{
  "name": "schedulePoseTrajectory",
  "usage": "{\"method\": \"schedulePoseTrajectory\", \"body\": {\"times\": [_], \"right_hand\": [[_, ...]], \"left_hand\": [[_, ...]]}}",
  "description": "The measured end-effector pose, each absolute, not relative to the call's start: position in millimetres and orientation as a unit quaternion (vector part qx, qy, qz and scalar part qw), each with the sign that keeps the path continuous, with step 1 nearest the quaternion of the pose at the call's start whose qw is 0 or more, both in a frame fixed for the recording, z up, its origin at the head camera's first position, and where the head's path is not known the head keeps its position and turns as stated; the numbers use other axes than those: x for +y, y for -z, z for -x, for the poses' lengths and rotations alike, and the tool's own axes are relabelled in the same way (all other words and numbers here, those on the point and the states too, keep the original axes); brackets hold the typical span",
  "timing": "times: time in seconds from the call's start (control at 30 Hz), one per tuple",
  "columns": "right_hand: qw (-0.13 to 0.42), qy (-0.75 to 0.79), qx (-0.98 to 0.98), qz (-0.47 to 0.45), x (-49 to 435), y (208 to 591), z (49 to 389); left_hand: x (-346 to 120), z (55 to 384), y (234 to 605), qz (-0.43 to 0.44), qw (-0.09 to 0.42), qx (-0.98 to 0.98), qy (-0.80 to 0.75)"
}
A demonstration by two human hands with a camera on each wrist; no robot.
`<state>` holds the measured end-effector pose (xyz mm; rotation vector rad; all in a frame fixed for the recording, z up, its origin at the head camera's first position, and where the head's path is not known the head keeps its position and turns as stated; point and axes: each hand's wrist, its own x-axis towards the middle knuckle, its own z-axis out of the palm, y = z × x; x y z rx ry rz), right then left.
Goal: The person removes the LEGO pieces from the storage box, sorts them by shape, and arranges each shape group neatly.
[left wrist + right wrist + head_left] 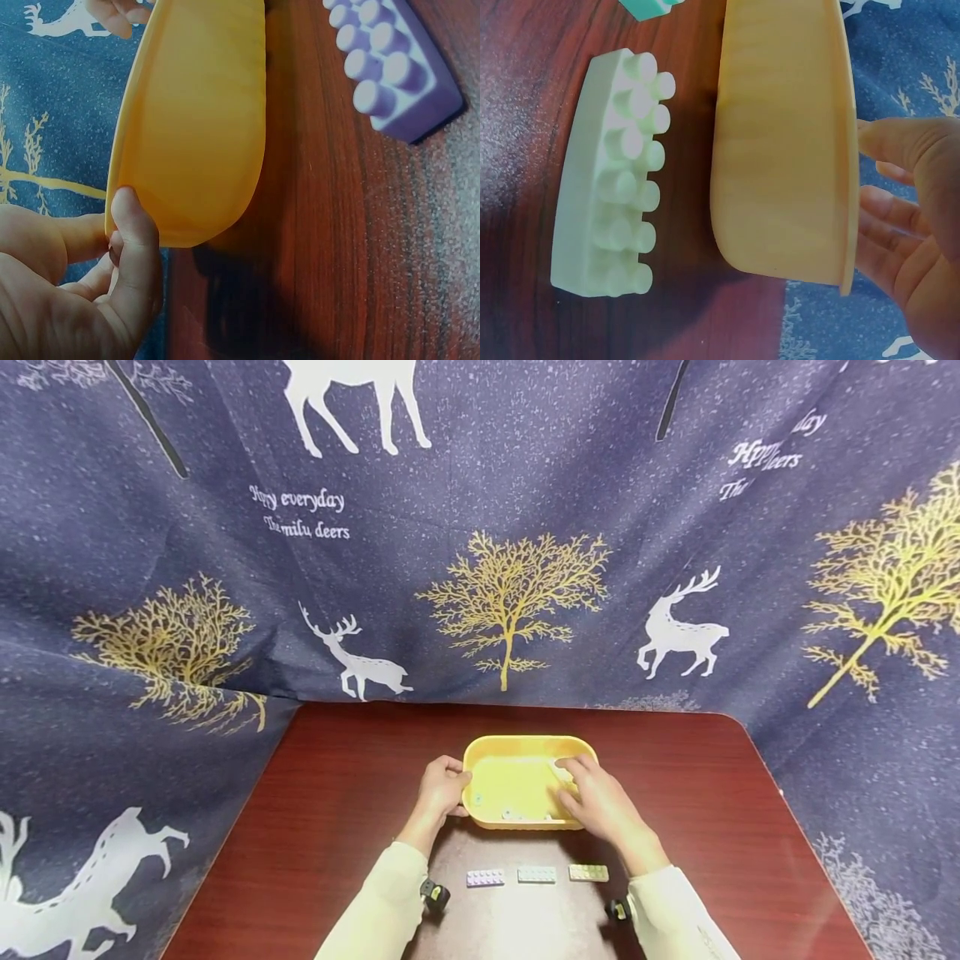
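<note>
A yellow plastic bin (491, 824) stands on the table. My left hand (441, 787) grips its left end, the thumb over the rim in the left wrist view. My right hand (600, 799) reaches over the right end, fingers spread and inside the bin, with a small white piece (558, 770) by the index fingertip. The bin wall partly hides these fingers in the right wrist view. Small pale pieces (510, 815) lie along the bin's near side. In front stand a purple toy brick (485, 878), a light teal brick (536, 875) and a pale green brick (592, 180).
The dark red wooden table (360, 743) ends at a blue hanging cloth (450, 635) printed with deer and trees. The three studded bricks form a row between the forearms, close to the bin's near wall. A black band (435, 895) sits on the left wrist.
</note>
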<state>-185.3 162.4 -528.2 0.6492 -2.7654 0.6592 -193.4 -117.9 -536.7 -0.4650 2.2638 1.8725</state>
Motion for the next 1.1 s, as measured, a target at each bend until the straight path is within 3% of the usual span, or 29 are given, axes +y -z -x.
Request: {"method": "schedulePoseTrajectory", "body": {"times": [0.27,1.1], "right_hand": [[0.088,-0.211,-0.951,-0.21,159,533,200],[0.085,-0.197,-0.958,-0.192,152,551,221]], "left_hand": [[-119,193,537,0.155,0.081,0.759,-0.627],[-119,192,535,0.148,0.082,0.755,-0.634]]}}
